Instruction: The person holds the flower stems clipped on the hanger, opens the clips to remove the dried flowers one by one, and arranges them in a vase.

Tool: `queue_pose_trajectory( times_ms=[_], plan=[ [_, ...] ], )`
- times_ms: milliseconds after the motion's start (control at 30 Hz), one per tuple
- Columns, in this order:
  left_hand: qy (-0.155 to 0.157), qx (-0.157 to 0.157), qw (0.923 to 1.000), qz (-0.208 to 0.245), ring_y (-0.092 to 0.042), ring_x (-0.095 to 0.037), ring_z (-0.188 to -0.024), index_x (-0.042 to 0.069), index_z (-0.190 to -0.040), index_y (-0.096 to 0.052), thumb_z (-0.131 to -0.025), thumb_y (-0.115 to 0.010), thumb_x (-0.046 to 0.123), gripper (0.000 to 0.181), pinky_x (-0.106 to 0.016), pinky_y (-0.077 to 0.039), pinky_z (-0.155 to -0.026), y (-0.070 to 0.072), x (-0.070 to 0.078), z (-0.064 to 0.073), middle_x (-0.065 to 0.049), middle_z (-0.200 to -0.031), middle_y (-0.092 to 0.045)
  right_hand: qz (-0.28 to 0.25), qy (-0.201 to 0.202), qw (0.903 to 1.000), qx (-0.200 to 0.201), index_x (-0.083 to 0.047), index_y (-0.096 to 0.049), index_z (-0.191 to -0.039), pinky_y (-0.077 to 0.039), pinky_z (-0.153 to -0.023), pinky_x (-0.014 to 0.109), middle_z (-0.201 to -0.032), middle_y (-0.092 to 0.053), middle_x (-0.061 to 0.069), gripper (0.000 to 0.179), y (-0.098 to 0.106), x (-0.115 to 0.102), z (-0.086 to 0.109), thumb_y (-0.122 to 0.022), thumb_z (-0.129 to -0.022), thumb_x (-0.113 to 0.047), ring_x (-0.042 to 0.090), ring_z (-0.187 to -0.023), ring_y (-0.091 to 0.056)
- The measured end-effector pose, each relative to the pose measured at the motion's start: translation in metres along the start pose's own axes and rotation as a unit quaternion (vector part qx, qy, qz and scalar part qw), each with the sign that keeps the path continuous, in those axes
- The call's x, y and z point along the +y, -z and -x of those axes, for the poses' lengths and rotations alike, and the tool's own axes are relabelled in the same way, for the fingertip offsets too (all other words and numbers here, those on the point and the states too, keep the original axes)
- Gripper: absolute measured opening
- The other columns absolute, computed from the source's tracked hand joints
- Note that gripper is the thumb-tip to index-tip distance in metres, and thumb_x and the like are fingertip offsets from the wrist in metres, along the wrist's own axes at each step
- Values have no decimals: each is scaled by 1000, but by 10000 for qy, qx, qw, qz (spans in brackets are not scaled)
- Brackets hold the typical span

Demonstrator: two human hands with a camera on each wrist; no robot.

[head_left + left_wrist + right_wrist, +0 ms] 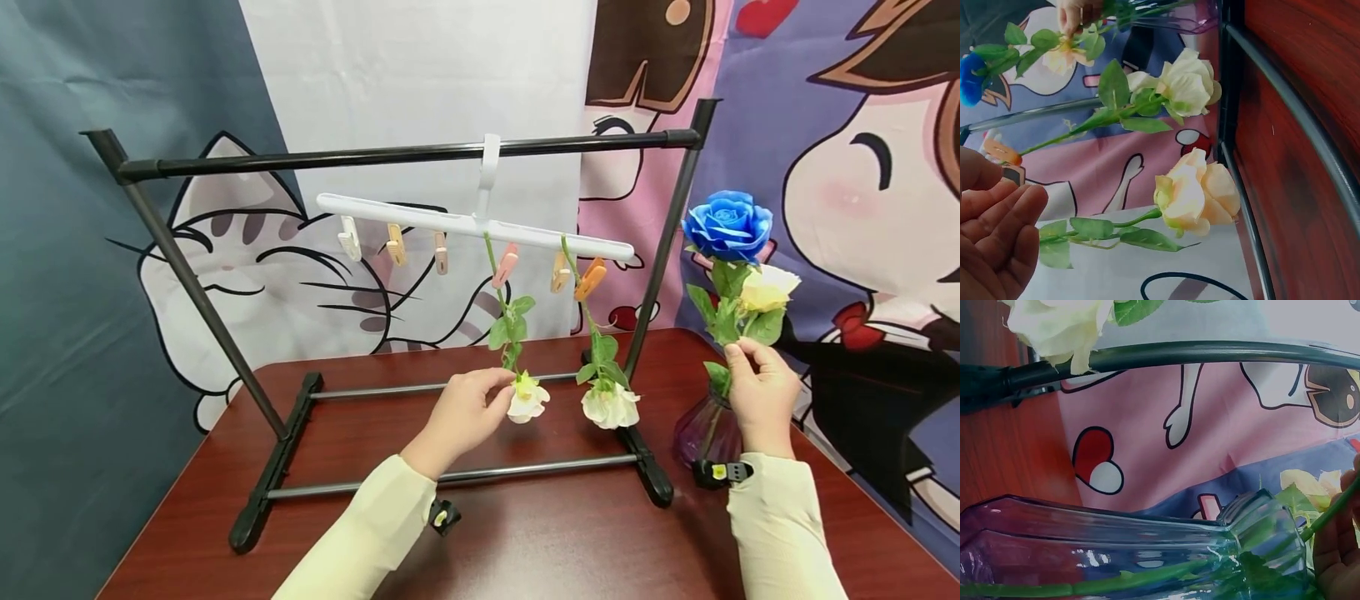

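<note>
My right hand pinches a green stem just below a pale yellow rose. A blue rose rises beside it. Below them stands a purple glass vase, a stem running through its neck in the right wrist view. My left hand has loosely bent fingers with nothing between them, near a cream rose hanging head down. A pink clip grips that rose's stem at the white hanger. Another white rose hangs to its right from an orange clip.
The hanger hooks over the top bar of a black rack standing on the red-brown table. Several other clips hang along it, including a white clip at the left. A cartoon-printed cloth covers the back.
</note>
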State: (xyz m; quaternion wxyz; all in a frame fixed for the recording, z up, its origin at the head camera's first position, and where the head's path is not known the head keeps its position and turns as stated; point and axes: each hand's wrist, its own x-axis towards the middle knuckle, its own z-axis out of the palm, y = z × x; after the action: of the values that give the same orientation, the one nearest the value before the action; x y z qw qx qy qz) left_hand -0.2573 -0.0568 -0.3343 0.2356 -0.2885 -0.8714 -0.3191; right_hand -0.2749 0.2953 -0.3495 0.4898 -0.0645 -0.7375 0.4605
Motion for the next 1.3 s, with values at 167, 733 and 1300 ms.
queue_pose_trajectory(
  times_ms=[167,733,1300],
  plan=[
    [290,264,9992,-78,-64,-12,-76,7,-100,-70,-86,-59,12,19,-28,-51,-68,-9,-7,-10,-3,-91,-71,52,16,9999,102,8,-64,-85,-32,-64,8,-72,-46,-40,11,0,2,1,-64,-84,-3,-13,-69,-44],
    [2265,827,9597,1443,-67,-21,-88,4,-111,-64,-86,-64,25,33,-34,-53,-73,-31,-41,-32,-8,-95,-69,579,185,9981,109,7,-68,-92,-29,-67,7,-75,-47,-30,13,3,5,4,-62,-84,-2,-19,-71,-39],
    [2844,205,9145,2870,-63,-20,-100,12,-129,-52,-82,-71,21,51,-35,-52,-79,-48,-39,-58,-8,-114,-65,1530,93,9880,-188,6,-67,-96,-33,-65,29,-90,-64,25,17,12,13,9,-58,-87,-6,-26,-68,-25]
  ],
)
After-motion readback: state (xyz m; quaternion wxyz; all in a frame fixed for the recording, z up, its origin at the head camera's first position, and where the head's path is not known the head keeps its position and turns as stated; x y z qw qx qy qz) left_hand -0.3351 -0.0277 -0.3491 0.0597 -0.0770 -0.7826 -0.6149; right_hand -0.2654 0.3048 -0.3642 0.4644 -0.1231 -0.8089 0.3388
